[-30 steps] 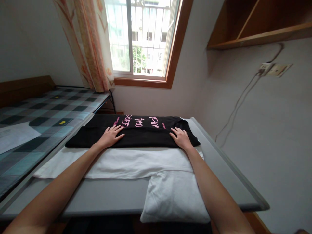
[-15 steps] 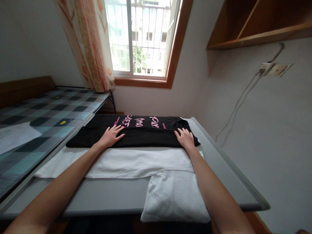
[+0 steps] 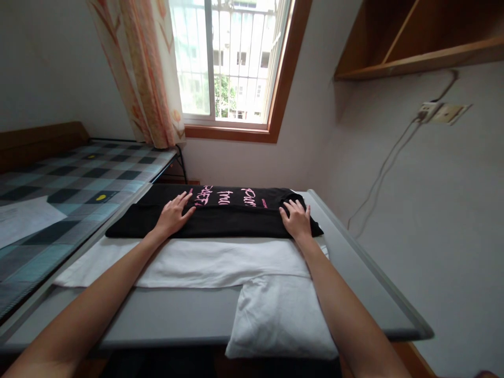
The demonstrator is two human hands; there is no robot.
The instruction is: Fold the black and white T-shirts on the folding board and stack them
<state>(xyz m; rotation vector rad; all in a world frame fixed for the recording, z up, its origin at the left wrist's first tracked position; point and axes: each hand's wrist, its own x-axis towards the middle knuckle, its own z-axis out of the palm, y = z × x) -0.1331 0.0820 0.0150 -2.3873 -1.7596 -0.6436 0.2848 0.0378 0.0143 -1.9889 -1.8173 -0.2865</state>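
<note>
A black T-shirt (image 3: 232, 223) with pink lettering lies across the far part of a grey table, its near side folded over in a long strip. My left hand (image 3: 173, 214) rests on the left part of that strip, fingers spread towards the lettering. On the right end, near the collar, lies my right hand (image 3: 297, 218) with its fingers apart. Neither hand grips the cloth. A white garment (image 3: 212, 262) is spread under and in front of the black shirt. Its white sleeve (image 3: 281, 317) hangs over the table's near edge.
The grey table (image 3: 185, 312) has a raised rim on the right. To the left stands a bed with a checked mattress (image 3: 90, 173) and a white paper (image 3: 27, 218) on it. A window, a curtain (image 3: 151, 79), a wall socket (image 3: 429, 111) with a cable and a wooden shelf (image 3: 417, 65) surround it.
My left hand has shifted slightly left and farther up the black T-shirt. My right hand has moved a little away from me, towards the collar. The clothes lie nearly the same.
</note>
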